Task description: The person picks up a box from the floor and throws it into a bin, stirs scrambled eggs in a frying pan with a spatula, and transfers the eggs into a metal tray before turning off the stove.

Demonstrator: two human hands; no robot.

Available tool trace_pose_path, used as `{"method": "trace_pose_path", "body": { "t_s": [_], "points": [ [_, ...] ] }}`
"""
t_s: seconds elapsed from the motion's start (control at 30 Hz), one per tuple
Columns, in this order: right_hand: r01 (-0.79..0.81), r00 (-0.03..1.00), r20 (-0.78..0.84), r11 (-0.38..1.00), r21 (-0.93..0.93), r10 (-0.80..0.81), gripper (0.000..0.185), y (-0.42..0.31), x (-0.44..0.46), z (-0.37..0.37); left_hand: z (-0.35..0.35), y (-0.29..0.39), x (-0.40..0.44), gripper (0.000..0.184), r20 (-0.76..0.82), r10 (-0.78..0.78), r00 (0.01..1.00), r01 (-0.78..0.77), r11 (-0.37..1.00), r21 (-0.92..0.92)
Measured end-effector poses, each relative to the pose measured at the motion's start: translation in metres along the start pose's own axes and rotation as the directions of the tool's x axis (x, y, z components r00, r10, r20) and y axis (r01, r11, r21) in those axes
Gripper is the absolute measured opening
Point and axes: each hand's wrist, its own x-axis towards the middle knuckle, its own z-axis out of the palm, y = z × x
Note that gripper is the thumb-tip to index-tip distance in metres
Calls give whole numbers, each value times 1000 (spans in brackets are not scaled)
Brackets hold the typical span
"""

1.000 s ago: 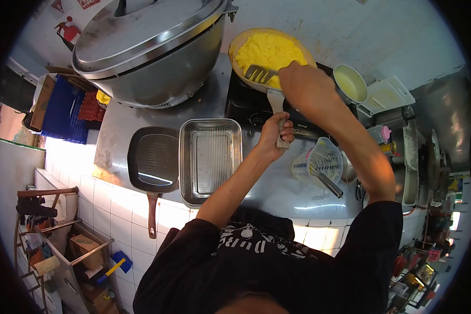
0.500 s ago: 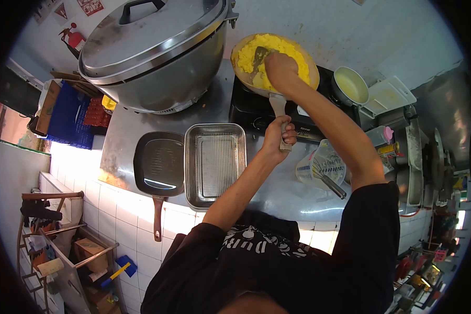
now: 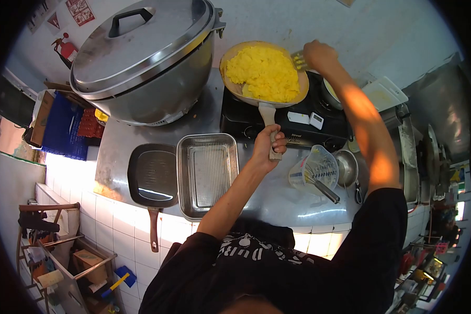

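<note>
My left hand [image 3: 270, 148] is closed around the handle of a frying pan [image 3: 226, 78], which sits on a black gas stove [image 3: 239, 118]. Yellow scrambled egg [image 3: 267, 72] fills most of the pan. My right hand [image 3: 321, 56] grips a slotted turner [image 3: 299, 60], its blade by the pan's right rim with yellow bits on it. The turner's handle is hidden in my fist. On the stove front, below the pan, lie a small white digital device [image 3: 316, 121] and a white piece beside it.
A big lidded metal cooker [image 3: 146, 83] stands at left. Nearer are a square grill pan [image 3: 153, 175] and a metal tray [image 3: 208, 178]. A measuring jug [image 3: 314, 170] holding a whisk [image 3: 325, 191], a metal bowl [image 3: 347, 168] and scissors [image 3: 358, 193] lie at right.
My right hand has moved rightward from over the egg to beyond the pan's right rim, carrying the turner. My left hand keeps hold of the pan handle. The view has shifted slightly.
</note>
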Motion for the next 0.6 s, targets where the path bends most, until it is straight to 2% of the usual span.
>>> {"method": "trace_pose_path", "body": {
  "t_s": [0.13, 0.2, 0.23, 0.3, 0.33, 0.4, 0.43, 0.5, 0.57, 0.6],
  "points": [
    [-17, 999, -45, 992, 125, 23, 24, 3, 37, 52, -1, 1, 1, 9, 18, 1, 1000, -1, 1000, 28],
    [-61, 977, 212, 976, 209, 16, 21, 7, 50, 65, -1, 3, 1, 9, -26, -40, 999, 41, 999, 27],
    [-58, 978, 210, 976, 209, 13, 21, 14, 57, 71, 0, 4, 1, 9, -25, -37, 999, 38, 999, 27],
    [-183, 922, 386, 893, 411, 11, 32, 33, 69, 85, 2, 7, -2, 10, -35, -73, 997, 75, 995, 68],
    [-182, 923, 384, 895, 408, 12, 32, 41, 68, 95, 2, 8, -2, 10, -31, -73, 997, 75, 995, 66],
    [-133, 957, 278, 731, 669, -81, 35, 54, 49, 112, 1, 8, -1, 10, -42, -91, 995, 94, 993, 75],
    [-133, 958, 276, 733, 667, -77, 35, 57, 39, 118, 1, 7, 0, 10, -38, -93, 995, 96, 993, 76],
    [-91, 973, 199, 597, 797, -117, 35, 58, 16, 126, -1, 7, 1, 10, -28, -97, 995, 99, 994, 51],
    [-79, 980, 170, 591, 803, -99, 30, 64, 2, 127, -2, 7, 3, 10, -23, -97, 995, 98, 994, 43],
    [31, 987, 81, 653, 757, -141, 30, 68, -4, 126, -3, 7, 3, 10, -18, -96, 995, 96, 995, 33]
  ]
}}
